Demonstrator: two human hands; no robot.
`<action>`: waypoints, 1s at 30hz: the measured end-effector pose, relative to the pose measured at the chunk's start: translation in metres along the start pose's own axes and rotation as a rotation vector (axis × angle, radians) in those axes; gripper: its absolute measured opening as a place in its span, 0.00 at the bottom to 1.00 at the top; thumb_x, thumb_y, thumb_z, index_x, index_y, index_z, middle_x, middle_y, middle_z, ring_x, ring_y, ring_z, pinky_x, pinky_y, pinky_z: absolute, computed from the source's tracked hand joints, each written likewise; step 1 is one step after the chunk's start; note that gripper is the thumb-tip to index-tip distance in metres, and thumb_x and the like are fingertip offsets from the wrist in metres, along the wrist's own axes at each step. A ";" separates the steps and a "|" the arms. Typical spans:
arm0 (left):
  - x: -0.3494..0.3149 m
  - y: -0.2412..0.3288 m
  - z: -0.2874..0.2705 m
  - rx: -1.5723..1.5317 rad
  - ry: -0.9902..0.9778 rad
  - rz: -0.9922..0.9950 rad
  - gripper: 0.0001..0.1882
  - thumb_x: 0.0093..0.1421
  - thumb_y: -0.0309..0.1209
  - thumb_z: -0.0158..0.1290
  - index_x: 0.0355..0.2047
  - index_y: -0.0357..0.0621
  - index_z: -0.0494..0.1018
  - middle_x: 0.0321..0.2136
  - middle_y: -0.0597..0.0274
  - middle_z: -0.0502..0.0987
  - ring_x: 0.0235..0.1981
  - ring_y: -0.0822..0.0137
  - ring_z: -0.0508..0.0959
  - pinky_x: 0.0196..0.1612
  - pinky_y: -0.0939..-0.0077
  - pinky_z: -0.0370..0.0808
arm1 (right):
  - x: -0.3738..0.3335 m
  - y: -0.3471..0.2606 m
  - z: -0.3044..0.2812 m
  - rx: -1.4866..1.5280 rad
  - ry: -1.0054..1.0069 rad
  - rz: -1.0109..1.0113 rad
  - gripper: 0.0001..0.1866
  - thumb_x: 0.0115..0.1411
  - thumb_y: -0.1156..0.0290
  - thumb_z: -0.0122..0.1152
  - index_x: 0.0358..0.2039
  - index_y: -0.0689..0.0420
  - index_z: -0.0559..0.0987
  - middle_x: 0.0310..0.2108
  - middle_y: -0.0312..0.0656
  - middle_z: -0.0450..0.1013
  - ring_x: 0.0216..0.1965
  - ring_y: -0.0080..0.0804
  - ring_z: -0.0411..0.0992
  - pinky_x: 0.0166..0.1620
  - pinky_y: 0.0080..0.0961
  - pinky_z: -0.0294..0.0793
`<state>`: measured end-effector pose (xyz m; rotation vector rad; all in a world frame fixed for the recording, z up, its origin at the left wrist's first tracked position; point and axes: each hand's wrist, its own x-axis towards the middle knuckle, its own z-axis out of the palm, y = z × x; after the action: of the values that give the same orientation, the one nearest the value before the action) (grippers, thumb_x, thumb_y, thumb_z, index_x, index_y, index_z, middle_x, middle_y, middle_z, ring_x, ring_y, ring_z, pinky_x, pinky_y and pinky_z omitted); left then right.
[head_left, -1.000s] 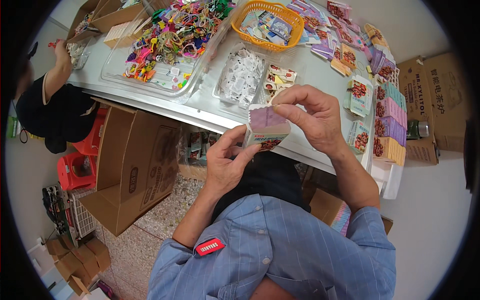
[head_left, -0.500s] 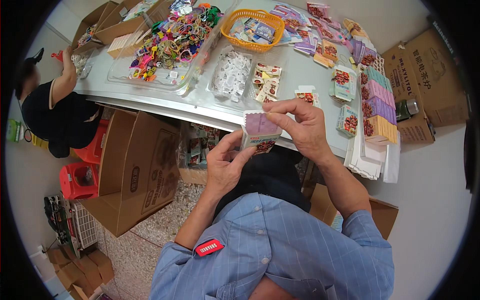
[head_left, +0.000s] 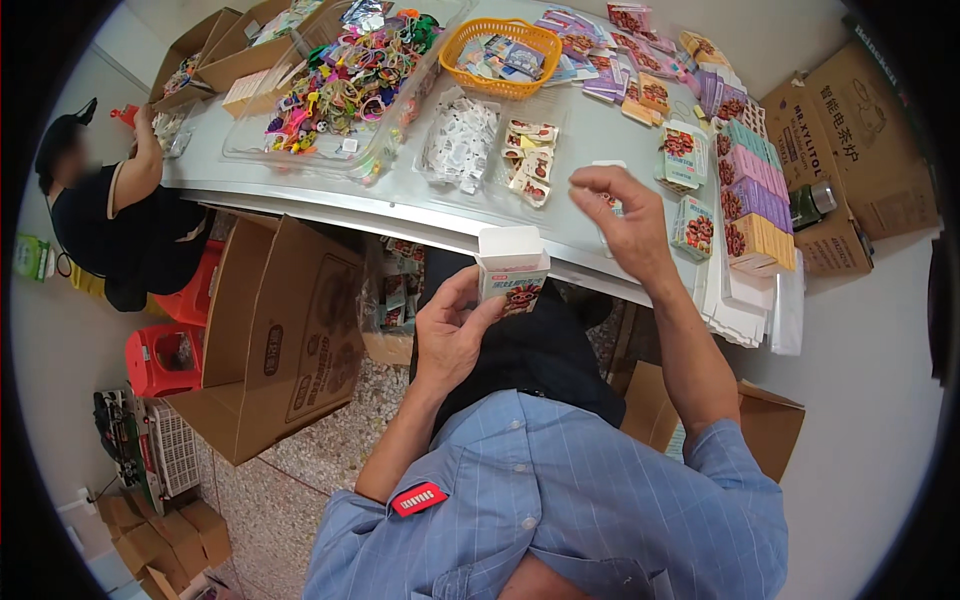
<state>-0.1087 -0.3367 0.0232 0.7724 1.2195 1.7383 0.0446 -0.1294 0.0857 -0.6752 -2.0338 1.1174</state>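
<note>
In front of my waist, my left hand (head_left: 452, 335) grips a small printed carton (head_left: 515, 288) between thumb and fingers. The carton is upright with its white top flap raised, and its front carries a round red-brown picture. My right hand (head_left: 628, 215) hovers over the table's front edge, apart from the carton, fingers bent and thumb separate, with nothing visible in it. Partly behind that hand lies another pale carton (head_left: 608, 168). Left of it is a clear tray holding small picture packets (head_left: 532, 165), beside a tub of white sachets (head_left: 462, 140).
Stacked coloured cards (head_left: 755, 200) and cartons (head_left: 683, 155) stand at the right of the table (head_left: 400, 212). Farther back are a yellow basket (head_left: 500, 88) and a bin of colourful trinkets (head_left: 345, 90). A large cardboard box (head_left: 285, 340) stands left, near another person (head_left: 120, 210).
My right hand has let go at the carton's top and moved right. The purple card that stuck up from the carton no longer shows; the white flap now stands visible.
</note>
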 end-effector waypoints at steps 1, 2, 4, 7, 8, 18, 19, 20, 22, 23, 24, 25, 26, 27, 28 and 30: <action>-0.001 -0.001 -0.001 0.001 -0.002 0.000 0.22 0.63 0.19 0.57 0.57 0.34 0.69 0.47 0.55 0.79 0.47 0.70 0.79 0.48 0.76 0.80 | 0.006 0.009 -0.004 -0.032 0.045 0.102 0.09 0.61 0.73 0.64 0.42 0.61 0.82 0.39 0.38 0.80 0.43 0.27 0.76 0.50 0.26 0.73; 0.000 -0.002 -0.001 -0.004 -0.003 -0.017 0.22 0.63 0.20 0.57 0.57 0.33 0.69 0.47 0.55 0.79 0.47 0.70 0.79 0.49 0.76 0.80 | 0.013 0.022 -0.007 0.001 0.094 0.200 0.10 0.62 0.71 0.63 0.42 0.62 0.83 0.37 0.38 0.81 0.39 0.25 0.77 0.46 0.25 0.74; 0.000 -0.006 -0.002 -0.006 -0.010 -0.035 0.22 0.64 0.20 0.57 0.58 0.33 0.69 0.47 0.55 0.79 0.47 0.70 0.79 0.49 0.75 0.80 | 0.032 0.055 -0.012 -0.107 0.116 0.123 0.11 0.63 0.69 0.63 0.42 0.62 0.82 0.36 0.39 0.81 0.39 0.26 0.77 0.46 0.26 0.74; 0.003 -0.011 -0.005 0.002 -0.018 -0.049 0.22 0.64 0.20 0.57 0.58 0.33 0.68 0.47 0.54 0.79 0.47 0.70 0.79 0.50 0.75 0.80 | 0.056 0.072 -0.004 -0.264 0.119 0.010 0.15 0.61 0.65 0.63 0.43 0.62 0.82 0.37 0.44 0.80 0.39 0.35 0.77 0.47 0.32 0.75; 0.003 -0.012 -0.006 0.001 -0.020 -0.065 0.22 0.64 0.20 0.56 0.59 0.33 0.68 0.46 0.54 0.80 0.46 0.70 0.79 0.50 0.75 0.80 | 0.064 0.073 0.002 -0.406 0.019 -0.035 0.14 0.60 0.65 0.63 0.43 0.61 0.83 0.38 0.45 0.80 0.42 0.39 0.77 0.50 0.35 0.73; 0.004 -0.021 -0.015 -0.008 -0.032 -0.092 0.21 0.66 0.21 0.55 0.59 0.35 0.69 0.45 0.56 0.81 0.45 0.71 0.80 0.49 0.76 0.79 | 0.118 0.079 0.049 -1.274 -0.449 0.039 0.13 0.48 0.68 0.69 0.35 0.56 0.84 0.41 0.46 0.79 0.51 0.44 0.73 0.64 0.56 0.57; 0.005 -0.022 -0.016 -0.013 -0.029 -0.092 0.21 0.66 0.21 0.55 0.59 0.35 0.69 0.45 0.56 0.81 0.45 0.71 0.80 0.49 0.76 0.79 | 0.119 0.083 0.051 -1.295 -0.440 0.058 0.12 0.48 0.68 0.69 0.34 0.56 0.84 0.39 0.46 0.79 0.51 0.44 0.73 0.65 0.56 0.57; 0.005 -0.023 -0.018 -0.019 -0.030 -0.081 0.21 0.66 0.21 0.55 0.59 0.35 0.69 0.45 0.56 0.81 0.45 0.71 0.80 0.49 0.76 0.79 | 0.119 0.084 0.052 -1.298 -0.446 0.054 0.12 0.48 0.68 0.69 0.34 0.56 0.84 0.39 0.46 0.79 0.51 0.44 0.73 0.65 0.56 0.57; 0.005 -0.025 -0.021 -0.030 -0.027 -0.072 0.21 0.65 0.21 0.56 0.59 0.35 0.69 0.45 0.56 0.81 0.44 0.71 0.80 0.49 0.77 0.79 | 0.120 0.085 0.051 -1.213 -0.445 0.122 0.08 0.49 0.69 0.67 0.32 0.55 0.84 0.37 0.45 0.79 0.50 0.44 0.73 0.65 0.57 0.56; 0.005 -0.025 -0.023 -0.019 -0.018 -0.074 0.21 0.65 0.21 0.56 0.59 0.35 0.69 0.45 0.56 0.81 0.44 0.72 0.80 0.48 0.77 0.79 | 0.120 0.084 0.050 -1.215 -0.451 0.119 0.08 0.49 0.69 0.67 0.32 0.55 0.84 0.37 0.45 0.79 0.50 0.44 0.73 0.65 0.57 0.56; 0.005 -0.025 -0.024 -0.008 -0.009 -0.077 0.21 0.65 0.21 0.56 0.59 0.35 0.69 0.44 0.56 0.81 0.44 0.72 0.80 0.48 0.77 0.79 | 0.120 0.083 0.049 -1.197 -0.449 0.114 0.07 0.50 0.69 0.66 0.31 0.55 0.84 0.36 0.46 0.79 0.50 0.44 0.73 0.65 0.57 0.56; 0.005 -0.025 -0.026 -0.012 -0.004 -0.078 0.21 0.65 0.21 0.56 0.59 0.35 0.69 0.44 0.56 0.81 0.44 0.72 0.80 0.48 0.77 0.79 | 0.119 0.082 0.048 -1.178 -0.447 0.108 0.05 0.52 0.70 0.65 0.30 0.55 0.83 0.36 0.46 0.79 0.49 0.44 0.73 0.65 0.58 0.55; 0.005 -0.024 -0.028 -0.024 0.005 -0.085 0.21 0.65 0.20 0.56 0.58 0.33 0.69 0.45 0.55 0.81 0.45 0.70 0.80 0.49 0.76 0.79 | 0.119 0.079 0.046 -1.181 -0.452 0.103 0.05 0.52 0.70 0.65 0.30 0.55 0.83 0.36 0.46 0.79 0.49 0.44 0.73 0.65 0.58 0.55; 0.005 -0.023 -0.030 -0.035 0.014 -0.092 0.21 0.64 0.20 0.57 0.58 0.31 0.70 0.46 0.55 0.80 0.46 0.69 0.80 0.50 0.75 0.79 | 0.119 0.076 0.044 -1.141 -0.458 0.096 0.05 0.54 0.69 0.64 0.29 0.55 0.83 0.36 0.46 0.79 0.49 0.44 0.74 0.65 0.57 0.55; 0.004 -0.023 -0.032 -0.039 0.020 -0.090 0.21 0.64 0.20 0.57 0.58 0.31 0.70 0.46 0.55 0.80 0.46 0.69 0.80 0.50 0.75 0.79 | 0.119 0.072 0.042 -1.101 -0.465 0.088 0.05 0.56 0.68 0.63 0.29 0.54 0.83 0.35 0.46 0.79 0.48 0.44 0.74 0.65 0.57 0.54; 0.004 -0.022 -0.036 -0.022 0.042 -0.131 0.22 0.64 0.20 0.57 0.58 0.31 0.69 0.47 0.55 0.80 0.46 0.69 0.80 0.50 0.75 0.79 | 0.117 0.065 0.034 -1.055 -0.450 0.059 0.06 0.57 0.67 0.63 0.30 0.55 0.84 0.35 0.46 0.79 0.47 0.45 0.74 0.65 0.56 0.54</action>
<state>-0.1343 -0.3446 -0.0099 0.6317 1.2490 1.6657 -0.0470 -0.0309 0.0558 -1.0334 -2.9906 0.1132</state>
